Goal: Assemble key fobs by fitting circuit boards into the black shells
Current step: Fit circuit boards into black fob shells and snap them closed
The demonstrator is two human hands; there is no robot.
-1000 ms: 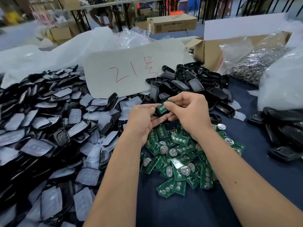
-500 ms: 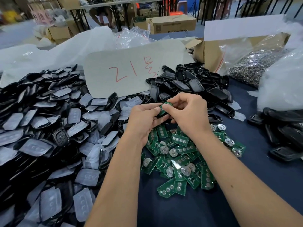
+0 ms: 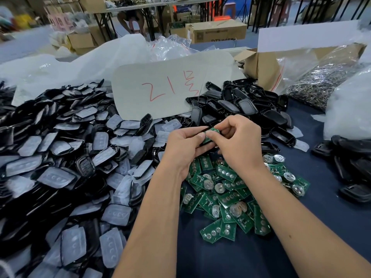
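My left hand (image 3: pixel 184 145) grips a black shell (image 3: pixel 202 145), mostly hidden in its fingers, above the table's middle. My right hand (image 3: pixel 239 141) pinches a small green circuit board (image 3: pixel 209 135) and holds it against that shell, thumbs meeting over it. Below both hands lies a heap of green circuit boards (image 3: pixel 230 197) with round metal battery clips. A big pile of black shells with translucent button pads (image 3: pixel 66 167) fills the left side. Empty black shells (image 3: pixel 247 105) are heaped behind my hands.
A grey card marked in red (image 3: pixel 170 87) leans behind the piles. A cardboard box with a bag of metal rings (image 3: pixel 321 85) stands at the back right. More black shells (image 3: pixel 351 163) lie at the right edge. Dark blue tablecloth (image 3: pixel 220 257) shows near me.
The green board has sunk from tilted up between my fingertips to lying flatter against the shell. Both hands stayed in nearly the same place.
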